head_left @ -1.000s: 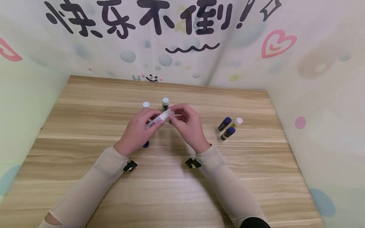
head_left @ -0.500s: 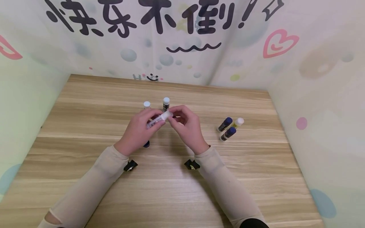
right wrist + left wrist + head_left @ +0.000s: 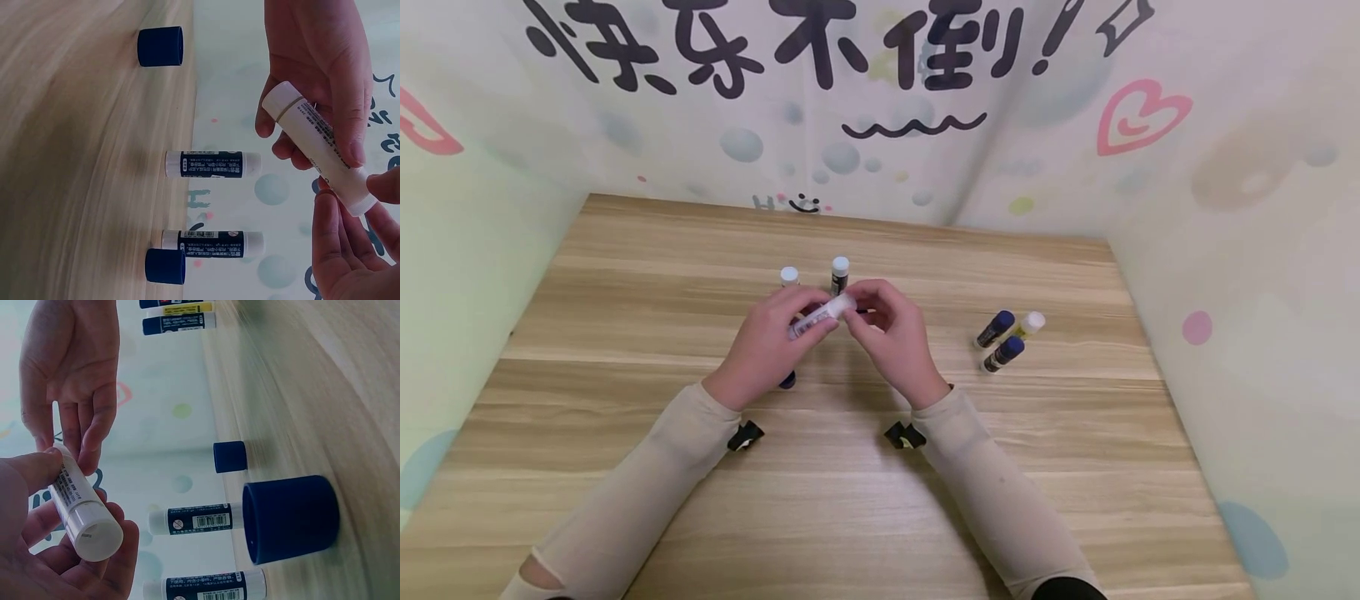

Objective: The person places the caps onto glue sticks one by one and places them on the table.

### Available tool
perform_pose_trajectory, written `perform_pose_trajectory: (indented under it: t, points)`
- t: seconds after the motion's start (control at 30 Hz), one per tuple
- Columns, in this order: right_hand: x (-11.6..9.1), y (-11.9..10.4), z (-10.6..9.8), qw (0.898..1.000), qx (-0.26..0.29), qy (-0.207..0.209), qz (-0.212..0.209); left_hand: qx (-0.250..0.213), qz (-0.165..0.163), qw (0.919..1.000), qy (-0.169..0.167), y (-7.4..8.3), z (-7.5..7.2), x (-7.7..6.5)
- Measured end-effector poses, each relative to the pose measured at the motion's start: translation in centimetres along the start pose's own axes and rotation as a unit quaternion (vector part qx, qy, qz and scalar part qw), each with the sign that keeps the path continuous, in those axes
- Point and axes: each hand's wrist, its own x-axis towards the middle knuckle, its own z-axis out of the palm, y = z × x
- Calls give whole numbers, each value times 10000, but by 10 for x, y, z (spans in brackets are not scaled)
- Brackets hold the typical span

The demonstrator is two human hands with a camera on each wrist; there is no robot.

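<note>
A white glue stick (image 3: pixel 817 317) is held tilted above the table between both hands. My left hand (image 3: pixel 766 335) grips its labelled body, thumb along one side and fingers round the other. My right hand (image 3: pixel 897 337) pinches the far, pale end with thumb and fingertips. In the left wrist view the near round end of the glue stick (image 3: pixel 97 534) faces the camera. Below the hands, a dark blue cap (image 3: pixel 290 519) stands on the table, and a second blue cap (image 3: pixel 230 457) sits farther off. Both caps are largely hidden by the hands in the head view.
Two upright glue sticks with white tops, one on the left (image 3: pixel 789 277) and one on the right (image 3: pixel 840 273), stand behind the hands. To the right stand two blue-capped glue sticks (image 3: pixel 1003 355) and a white-topped one (image 3: pixel 1032 323). Printed sheets surround the wooden table (image 3: pixel 850 517).
My right hand's fingers have shifted slightly at the end of the glue stick. My left hand keeps its grip. The head view has drifted a little; the standing glue sticks stay put.
</note>
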Motion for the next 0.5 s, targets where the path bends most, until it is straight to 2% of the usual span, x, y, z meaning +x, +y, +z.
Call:
perform_pose_trajectory:
  t: [0.5]
  points:
    - [0,3,0,9997,-192,-2,120,46,-65,9999,-136,-4,2,0]
